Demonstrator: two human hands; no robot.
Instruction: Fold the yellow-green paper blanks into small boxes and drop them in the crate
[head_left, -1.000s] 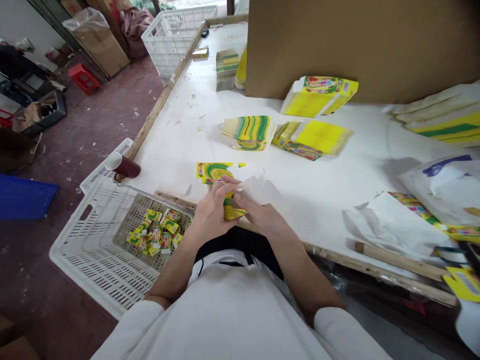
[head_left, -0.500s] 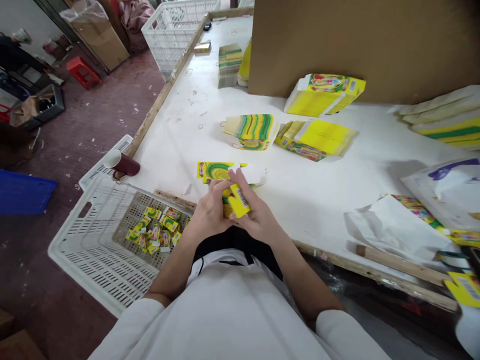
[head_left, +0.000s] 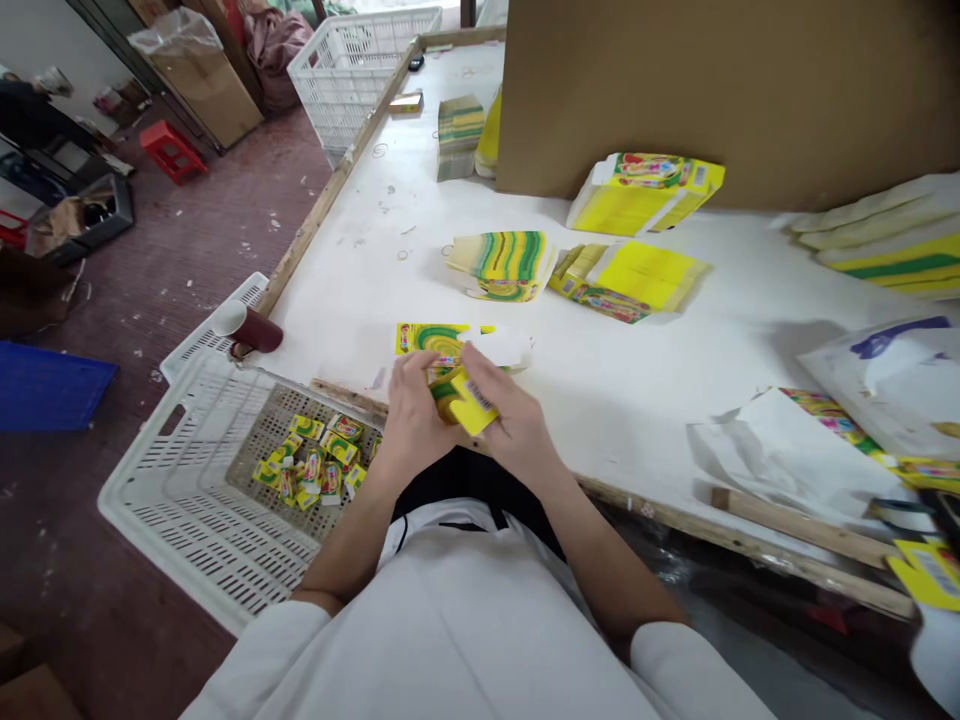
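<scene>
Just over the table's near edge, a small yellow and green cardboard box [head_left: 474,402] is between my two hands, its barcode flap sticking up and outward. My right hand [head_left: 519,418] grips it from the right, thumb and fingers closed round the flap side. On the other side my left hand [head_left: 412,412] is curled against the box; part of its grip is hidden. Right behind my fingertips lie flat printed box blanks [head_left: 427,338] on the white table [head_left: 345,300]. Below left, a white plastic crate [head_left: 180,500] contains several small yellow boxes [head_left: 330,470].
Stacks of folded blanks [head_left: 510,258] and yellow bundles [head_left: 637,275] lie farther back, before a large cardboard sheet [head_left: 720,100]. A maroon cup-like tube [head_left: 259,330] lies at the left corner. White paper [head_left: 780,450] and a wooden stick [head_left: 802,530] lie right.
My left hand has shifted slightly left, its fingers less tightly bunched, showing more of the box. The box and its flap have tilted a little in my right hand.
</scene>
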